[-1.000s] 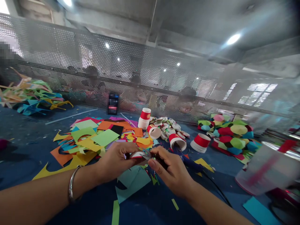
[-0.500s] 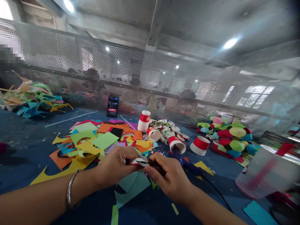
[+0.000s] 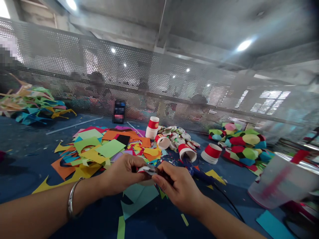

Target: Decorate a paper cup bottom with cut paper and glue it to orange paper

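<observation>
From where I stand, the red-and-white paper cup piece (image 3: 142,169) is held up above the near middle of the blue desk (image 3: 82,225), between the person's two hands. The left hand (image 3: 126,174), with a round silver bangle (image 3: 71,197) on its wrist, has its grip pinched on the piece. The right hand (image 3: 180,186) has its grip closed around a pair of scissors with grey metal blades (image 3: 151,170), which reach leftward against the piece; I can't tell whether they are biting into it. Below lies a pale teal paper sheet with cut edges (image 3: 139,202).

To the left spreads a heap of coloured paper offcuts (image 3: 91,144). Just beyond the hands, a tapered stack of red-and-white paper cups (image 3: 152,127) stands upright beside a pile of round white paper pieces (image 3: 178,134). To the right, a blue hand tool on a black cord (image 3: 203,175) has its front end at the mouth of a tipped red-and-white cup (image 3: 185,150). Farther right sits a many-coloured cluster of paper shapes (image 3: 246,142). At the far edge, a dark upright phone (image 3: 119,111) stands before a grey perforated metal screen (image 3: 132,69).
</observation>
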Demonstrator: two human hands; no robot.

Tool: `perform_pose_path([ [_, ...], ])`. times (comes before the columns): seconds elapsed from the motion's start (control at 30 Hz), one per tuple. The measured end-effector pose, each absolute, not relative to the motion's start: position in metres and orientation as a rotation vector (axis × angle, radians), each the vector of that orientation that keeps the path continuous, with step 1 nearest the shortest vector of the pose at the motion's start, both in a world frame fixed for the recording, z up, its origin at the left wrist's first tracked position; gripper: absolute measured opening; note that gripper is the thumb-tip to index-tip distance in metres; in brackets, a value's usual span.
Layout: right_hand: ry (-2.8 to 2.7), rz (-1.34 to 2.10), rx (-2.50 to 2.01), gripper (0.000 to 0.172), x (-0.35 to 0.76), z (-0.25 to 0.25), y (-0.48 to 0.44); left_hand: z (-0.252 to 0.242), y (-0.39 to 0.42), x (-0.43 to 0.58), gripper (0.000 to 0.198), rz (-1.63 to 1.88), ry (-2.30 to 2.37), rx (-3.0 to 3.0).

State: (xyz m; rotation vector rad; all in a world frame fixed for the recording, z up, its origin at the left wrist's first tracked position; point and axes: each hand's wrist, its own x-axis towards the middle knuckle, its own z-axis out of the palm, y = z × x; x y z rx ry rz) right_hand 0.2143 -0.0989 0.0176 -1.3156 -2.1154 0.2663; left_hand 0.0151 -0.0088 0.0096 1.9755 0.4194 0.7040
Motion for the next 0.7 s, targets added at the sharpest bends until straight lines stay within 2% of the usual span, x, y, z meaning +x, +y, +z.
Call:
perform_pose_path([
  [0.47, -2.015, 0.403, -1.369, 0.033, 0.2133, 0.0183, -0.0955, 0.0046, -0.0021, 0.0145, 0.032, 0.607, 0.433, 1.880],
  [0.7, -1.778, 0.517, -1.377, 0.038, 0.2180, 0.0186, -0.0893, 0.0008, -0.0008, 0.0158, 0.025, 0.665, 0.509, 1.727],
])
